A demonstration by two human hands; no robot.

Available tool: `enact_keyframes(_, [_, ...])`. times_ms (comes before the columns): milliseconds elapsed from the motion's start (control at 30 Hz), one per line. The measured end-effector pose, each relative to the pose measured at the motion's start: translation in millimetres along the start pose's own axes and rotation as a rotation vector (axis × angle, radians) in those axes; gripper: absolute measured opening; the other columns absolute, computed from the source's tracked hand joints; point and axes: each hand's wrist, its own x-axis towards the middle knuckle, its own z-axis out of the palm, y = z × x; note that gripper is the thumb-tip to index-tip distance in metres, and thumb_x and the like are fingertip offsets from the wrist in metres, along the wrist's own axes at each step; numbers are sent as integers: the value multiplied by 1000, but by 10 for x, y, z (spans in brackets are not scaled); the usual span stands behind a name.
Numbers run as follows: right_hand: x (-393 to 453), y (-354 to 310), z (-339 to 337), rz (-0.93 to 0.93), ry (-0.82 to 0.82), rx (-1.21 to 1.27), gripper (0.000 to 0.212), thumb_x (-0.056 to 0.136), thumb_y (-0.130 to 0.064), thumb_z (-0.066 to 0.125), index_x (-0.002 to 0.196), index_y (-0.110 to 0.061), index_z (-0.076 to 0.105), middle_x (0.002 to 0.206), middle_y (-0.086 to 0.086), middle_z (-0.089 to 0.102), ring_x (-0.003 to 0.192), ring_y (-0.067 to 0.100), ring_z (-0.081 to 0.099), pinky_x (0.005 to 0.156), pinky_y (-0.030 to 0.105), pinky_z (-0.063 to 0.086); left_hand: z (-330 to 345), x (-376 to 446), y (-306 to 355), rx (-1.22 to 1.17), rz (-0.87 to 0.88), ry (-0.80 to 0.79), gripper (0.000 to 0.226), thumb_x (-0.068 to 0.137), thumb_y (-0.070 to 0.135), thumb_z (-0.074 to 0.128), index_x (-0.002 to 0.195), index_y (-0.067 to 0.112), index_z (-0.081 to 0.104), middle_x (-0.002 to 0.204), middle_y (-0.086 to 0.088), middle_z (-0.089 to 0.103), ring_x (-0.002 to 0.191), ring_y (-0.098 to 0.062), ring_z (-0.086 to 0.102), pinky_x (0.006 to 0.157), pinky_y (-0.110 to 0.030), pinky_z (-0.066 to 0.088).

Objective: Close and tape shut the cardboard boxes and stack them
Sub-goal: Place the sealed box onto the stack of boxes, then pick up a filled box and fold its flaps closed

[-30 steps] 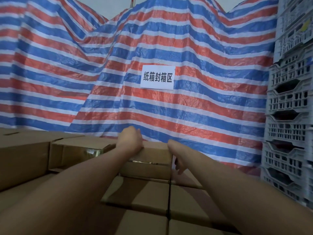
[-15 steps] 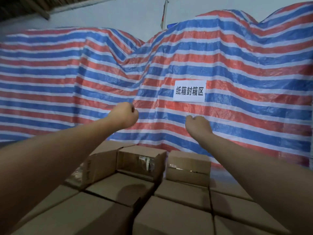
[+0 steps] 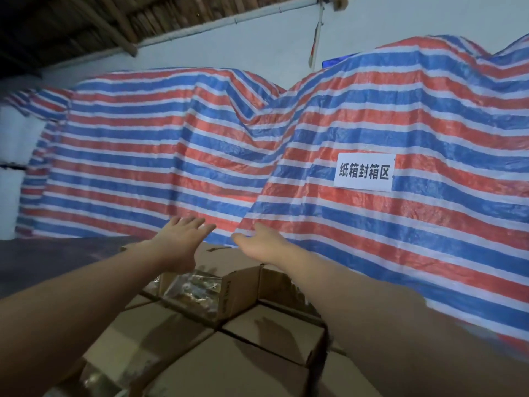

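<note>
Both arms stretch forward over a stack of brown cardboard boxes (image 3: 160,336). My left hand (image 3: 183,236) is spread flat, fingers straight, holding nothing, above the far edge of a taped box (image 3: 226,285) whose side shows shiny clear tape. My right hand (image 3: 262,242) is also open with fingers extended, hovering just right of the left one above the same top-row box. Neither hand touches a box that I can see. Closed boxes lie in rows below my forearms.
A red, white and blue striped tarpaulin (image 3: 315,156) covers a tall heap right behind the boxes. A white paper sign (image 3: 364,172) hangs on it at the right. A dark floor area (image 3: 57,259) lies to the left.
The hands left the small box they pressed a second ago, rose as fists, and now have opened with fingers spread. The view has tilted up and to the left.
</note>
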Motion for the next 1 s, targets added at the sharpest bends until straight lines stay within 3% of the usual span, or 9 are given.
enact_keyframes(100, [116,-1,222,7,-96,-120,79,93,-63,51,154,-19,28,158,6,34,142,29,36,96,29,37,180,-70,-59,53,27,-95,92,91,33,59,155,28,-7,164,-6,-6,150,-27,-9,120,-50,-4])
enact_keyframes(200, [246,57,402,61,-132,-287,103,84,-74,53,160,-21,8,168,5,12,153,30,15,120,47,26,314,-89,-66,94,36,-112,93,92,41,57,155,27,-11,163,-7,-11,149,-28,-15,118,-52,-9])
enact_keyframes(333, [349,140,534,98,-145,-391,115,76,-84,52,160,-26,0,168,5,5,153,32,11,121,51,22,435,-43,-82,163,74,-104,91,93,47,54,155,24,-8,164,-9,-9,149,-29,-13,118,-52,-8])
enact_keyframes(433, [392,188,660,97,-137,-457,119,69,-87,53,159,-27,5,166,6,17,148,33,25,114,48,32,517,-1,-97,216,117,-84,87,94,36,55,156,22,-4,164,-10,-2,150,-30,-7,120,-52,-4])
enact_keyframes(533, [387,240,815,49,-65,-483,108,68,-81,60,152,-23,26,148,7,45,128,29,48,98,41,43,600,71,-127,225,117,-66,83,93,28,56,156,20,3,163,-10,8,151,-29,1,121,-52,1])
enact_keyframes(667, [349,264,957,26,-79,-530,71,84,-62,58,139,-19,45,132,8,52,113,26,50,99,45,45,746,164,-163,207,82,-88,74,93,25,56,154,21,15,159,-7,24,148,-27,17,121,-52,8])
enact_keyframes(767, [266,248,987,12,-30,-482,38,91,-45,55,119,-19,56,111,4,57,100,23,53,93,44,50,887,204,-176,113,78,-97,68,94,17,52,154,25,19,159,-2,27,148,-23,19,120,-48,9])
enact_keyframes(1000, [148,96,973,30,4,-498,26,95,-29,55,115,-12,59,108,9,60,99,25,58,91,41,54,996,206,-195,47,27,-33,66,94,15,52,152,29,25,156,2,34,146,-19,24,120,-45,9])
